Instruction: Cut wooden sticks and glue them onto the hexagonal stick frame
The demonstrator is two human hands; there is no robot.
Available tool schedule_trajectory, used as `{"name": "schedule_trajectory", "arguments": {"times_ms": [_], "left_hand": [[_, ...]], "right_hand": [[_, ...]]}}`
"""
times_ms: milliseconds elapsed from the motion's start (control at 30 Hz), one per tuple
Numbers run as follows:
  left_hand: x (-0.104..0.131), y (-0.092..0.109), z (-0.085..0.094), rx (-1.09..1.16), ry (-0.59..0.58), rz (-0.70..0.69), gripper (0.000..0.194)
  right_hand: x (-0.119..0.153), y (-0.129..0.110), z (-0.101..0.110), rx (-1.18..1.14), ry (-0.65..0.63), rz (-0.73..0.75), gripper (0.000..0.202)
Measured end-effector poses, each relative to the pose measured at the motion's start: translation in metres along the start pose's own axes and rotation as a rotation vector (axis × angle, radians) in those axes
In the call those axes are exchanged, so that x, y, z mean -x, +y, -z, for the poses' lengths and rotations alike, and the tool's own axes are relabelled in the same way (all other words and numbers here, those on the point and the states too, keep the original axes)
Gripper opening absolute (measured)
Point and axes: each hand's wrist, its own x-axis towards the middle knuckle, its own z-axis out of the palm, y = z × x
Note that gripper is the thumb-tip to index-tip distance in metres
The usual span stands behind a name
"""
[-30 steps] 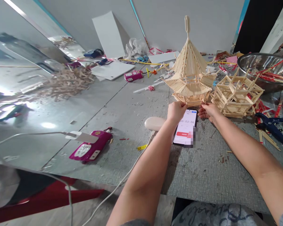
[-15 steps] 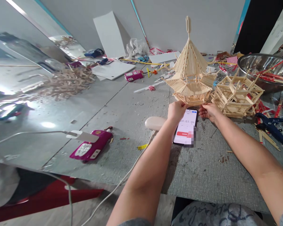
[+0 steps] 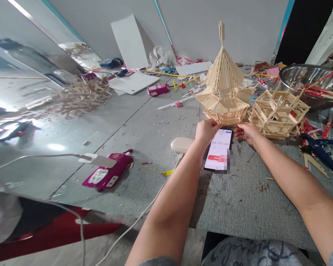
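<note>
A pagoda model (image 3: 224,74) of pale wooden sticks stands upright on the table, with a pointed roof and a flared lower tier. My left hand (image 3: 207,131) is closed, its fingertips pinching the front left of the pagoda's base. At the front right of the base, my right hand (image 3: 247,132) is also closed, thumb and forefinger pinched at the edge and the other fingers curled. Between my wrists lies a phone (image 3: 218,151) with a timer on its screen, partly covered by my left hand. A second, open stick frame (image 3: 279,114) sits just right of the pagoda.
Blue-handled pliers (image 3: 322,149) and loose sticks lie at the right, below a metal bowl (image 3: 296,74). A white glue gun (image 3: 180,145) is beside my left forearm. Its cord hangs over the table edge. Further left are a magenta power strip (image 3: 108,171) and a heap of sticks (image 3: 80,94).
My left hand has shifted very slightly to the left. The pagoda, my right hand and the phone look the same.
</note>
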Motion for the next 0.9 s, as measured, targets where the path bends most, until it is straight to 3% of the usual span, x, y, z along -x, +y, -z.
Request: {"name": "schedule_trajectory", "arguments": {"times_ms": [200, 433, 600, 767, 900], "left_hand": [[0.001, 0.003, 0.001, -0.008, 0.004, -0.009, 0.022], [-0.001, -0.007, 0.018, 0.033, -0.016, -0.018, 0.026], [-0.007, -0.017, 0.023, 0.125, 0.094, 0.063, 0.025], [-0.008, -0.01, 0.022, 0.068, 0.189, 0.071, 0.029], [-0.009, -0.004, 0.022, 0.062, 0.225, 0.057, 0.031]], "right_hand": [[0.0, 0.0, 0.0, 0.015, 0.0, 0.015, 0.014], [0.006, 0.001, 0.0, 0.062, -0.037, 0.064, 0.014], [0.027, -0.007, 0.007, 0.15, -0.068, 0.115, 0.014], [0.058, -0.017, 0.026, 0.271, -0.045, 0.208, 0.011], [0.064, -0.015, 0.053, 0.36, -0.021, 0.369, 0.012]]}}
